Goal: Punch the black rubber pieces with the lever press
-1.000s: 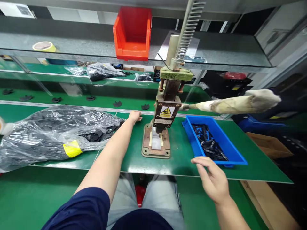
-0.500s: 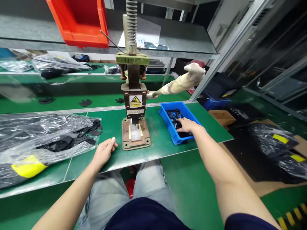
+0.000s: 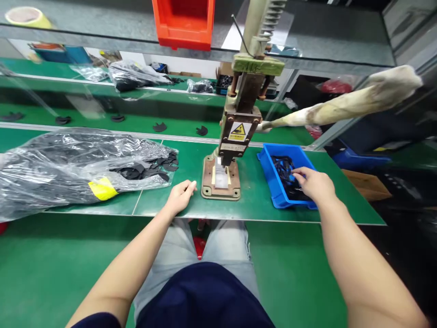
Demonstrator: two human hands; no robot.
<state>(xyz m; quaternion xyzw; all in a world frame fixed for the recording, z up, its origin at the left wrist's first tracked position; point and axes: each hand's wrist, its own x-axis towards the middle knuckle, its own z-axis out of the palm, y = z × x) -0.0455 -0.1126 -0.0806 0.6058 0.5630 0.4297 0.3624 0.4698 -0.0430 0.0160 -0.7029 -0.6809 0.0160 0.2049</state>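
My right hand [image 3: 316,184] is over the blue bin [image 3: 276,186], its thumb and fingers pinched together among the black parts [image 3: 284,168]. What the fingertips hold is too small to make out. My left hand [image 3: 181,196] rests at the green table's front edge with the fingers curled closed, and nothing shows in it. Just right of that hand stands a hand press [image 3: 241,132] with a warning label. On its base plate [image 3: 206,182], a pale clear block [image 3: 221,180] sits beneath the press head.
Plastic bags of black pieces [image 3: 68,173] cover the table's left side. The press's wrapped lever [image 3: 341,107] sticks out to the right above the bin. An orange-red bin [image 3: 184,27] sits on the overhead shelf. Behind, several black pieces [image 3: 159,127] lie on a green strip.
The camera view has swung left, so everything appears further right. My right hand's fingers have gone from spread on the black parts to pinched. My left hand stays by the press.
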